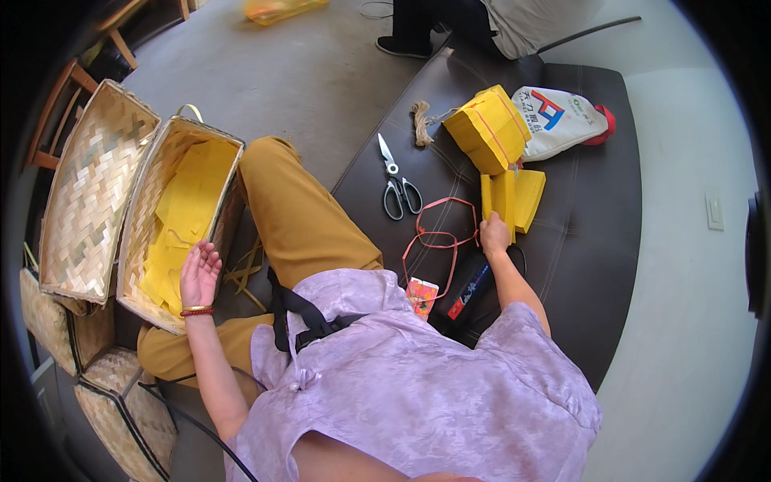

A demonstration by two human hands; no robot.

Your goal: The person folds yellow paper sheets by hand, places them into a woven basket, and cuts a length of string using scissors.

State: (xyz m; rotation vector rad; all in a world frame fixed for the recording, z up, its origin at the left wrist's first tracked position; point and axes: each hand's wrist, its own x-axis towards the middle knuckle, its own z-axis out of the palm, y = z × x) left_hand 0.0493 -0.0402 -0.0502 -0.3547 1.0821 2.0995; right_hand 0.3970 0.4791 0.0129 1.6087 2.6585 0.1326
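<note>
My right hand [495, 236] grips a folded bundle of yellow paper [502, 202] on the dark sofa. Beside that bundle lies a stack of yellow paper [529, 199], and beyond it stands a large strapped block of yellow paper [489, 129]. Palm up and fingers apart, my left hand [200, 274] is at the near side of an open woven bamboo box [134, 253] and holds nothing. Loose yellow sheets [193, 193] lie in the box. Between my leg and the papers are kitchen scissors [394, 178] and loops of pink strap [447, 234].
A twine bundle [421, 123], a white printed bag [557, 123], a dark cylindrical item [471, 289] and a colourful small packet [423, 295] lie on the sofa [596, 199]. More woven boxes [120, 410] stand at left. Another person [458, 24] is at the sofa's far end.
</note>
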